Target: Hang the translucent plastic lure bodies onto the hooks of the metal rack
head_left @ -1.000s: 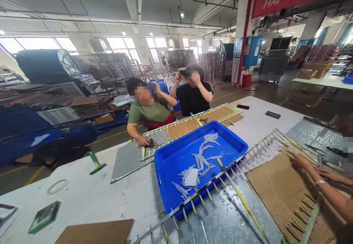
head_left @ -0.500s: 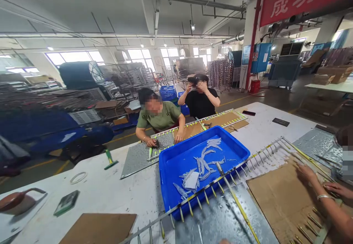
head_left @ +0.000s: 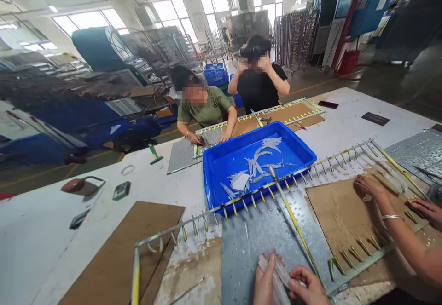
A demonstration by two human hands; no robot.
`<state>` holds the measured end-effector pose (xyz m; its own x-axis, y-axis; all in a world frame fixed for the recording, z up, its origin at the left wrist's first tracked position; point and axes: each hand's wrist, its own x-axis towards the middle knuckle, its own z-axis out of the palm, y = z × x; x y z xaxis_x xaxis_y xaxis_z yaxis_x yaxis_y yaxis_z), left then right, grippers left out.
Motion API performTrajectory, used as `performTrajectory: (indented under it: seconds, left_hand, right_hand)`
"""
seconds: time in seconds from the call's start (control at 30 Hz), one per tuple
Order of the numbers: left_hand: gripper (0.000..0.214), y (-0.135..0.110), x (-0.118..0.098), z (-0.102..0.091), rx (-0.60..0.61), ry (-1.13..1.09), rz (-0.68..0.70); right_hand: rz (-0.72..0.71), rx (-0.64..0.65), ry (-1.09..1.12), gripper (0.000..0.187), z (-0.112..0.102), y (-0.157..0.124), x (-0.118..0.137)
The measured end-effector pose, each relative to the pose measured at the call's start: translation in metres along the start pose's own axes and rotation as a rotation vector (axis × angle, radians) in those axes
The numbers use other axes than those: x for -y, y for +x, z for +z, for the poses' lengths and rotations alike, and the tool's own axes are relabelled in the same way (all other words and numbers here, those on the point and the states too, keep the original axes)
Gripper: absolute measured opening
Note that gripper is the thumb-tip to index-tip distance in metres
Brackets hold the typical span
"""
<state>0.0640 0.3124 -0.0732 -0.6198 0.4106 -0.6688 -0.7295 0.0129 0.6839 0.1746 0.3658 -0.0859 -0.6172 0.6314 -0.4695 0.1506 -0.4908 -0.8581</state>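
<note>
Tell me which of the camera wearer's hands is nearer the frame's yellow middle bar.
Right: the right hand sits just left of the yellow middle bar; the left hand is farther left.

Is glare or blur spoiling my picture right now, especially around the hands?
In the head view, the windows burn out to white; the far left background looks smeared; the metal sheet carries pale, uneven sheen; the left hand and right hand read fairly clearly, but the clear plastic between them looks milky, its edges hard to separate.
</note>
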Motion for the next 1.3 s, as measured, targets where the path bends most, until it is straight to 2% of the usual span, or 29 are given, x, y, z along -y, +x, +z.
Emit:
performTrajectory:
  seconds: [0.07, 0.17, 0.23, 0.3, 0.37, 0.47, 0.6, 0.7, 0.77, 0.87, 1.0, 1.13, 1.3]
  left_hand:
    - [0.064, -0.003, -0.006, 0.008, 0.049, 0.049, 0.016]
    - [0.067, -0.003, -0.018, 0.02, 0.028, 0.129, 0.043]
    - [0.07, 0.002, -0.025, 0.026, 0.037, 0.171, 0.048]
    - [0.077, 0.011, -0.032, 0.03, 0.053, 0.185, 0.052]
    - [0.079, 0.02, -0.037, 0.033, 0.076, 0.193, 0.042]
    - [0.077, 0.032, -0.045, 0.04, 0.124, 0.217, 0.027]
    - [0.078, 0.045, -0.053, 0.051, 0.15, 0.223, 0.016]
    - [0.079, 0.057, -0.055, 0.057, 0.167, 0.233, 0.004]
    - [0.076, 0.065, -0.055, 0.058, 0.179, 0.251, -0.001]
    - [0.072, 0.074, -0.054, 0.056, 0.183, 0.273, 0.005]
    - [0.068, 0.079, -0.055, 0.055, 0.171, 0.297, 0.036]
    - [0.063, 0.083, -0.055, 0.054, 0.178, 0.335, 0.067]
    - [0.054, 0.083, -0.059, 0.056, 0.208, 0.388, 0.122]
  right_hand:
    - [0.018, 0.077, -0.051, 0.051, -0.016, 0.003, -0.003]
    - [-0.083, 0.186, -0.302, 0.05, -0.038, 0.017, 0.02]
    - [-0.144, 0.159, -0.399, 0.048, -0.048, 0.035, 0.048]
    - [-0.173, 0.091, -0.39, 0.047, -0.054, 0.059, 0.077]
    - [-0.211, 0.05, -0.382, 0.044, -0.053, 0.083, 0.104]
    - [-0.312, 0.023, -0.442, 0.036, -0.041, 0.114, 0.139]
    - [-0.474, 0.097, -0.811, 0.028, -0.015, 0.147, 0.17]
    - [-0.483, 0.178, -1.072, 0.036, 0.001, 0.173, 0.179]
    - [-0.455, 0.233, -1.128, 0.038, 0.008, 0.19, 0.18]
    - [-0.383, 0.26, -1.079, 0.035, 0.012, 0.207, 0.178]
    - [-0.288, 0.266, -0.963, 0.028, 0.011, 0.216, 0.177]
    - [-0.314, 0.249, -0.933, 0.019, 0.011, 0.219, 0.176]
    - [-0.297, 0.268, -0.933, 0.017, 0.013, 0.218, 0.178]
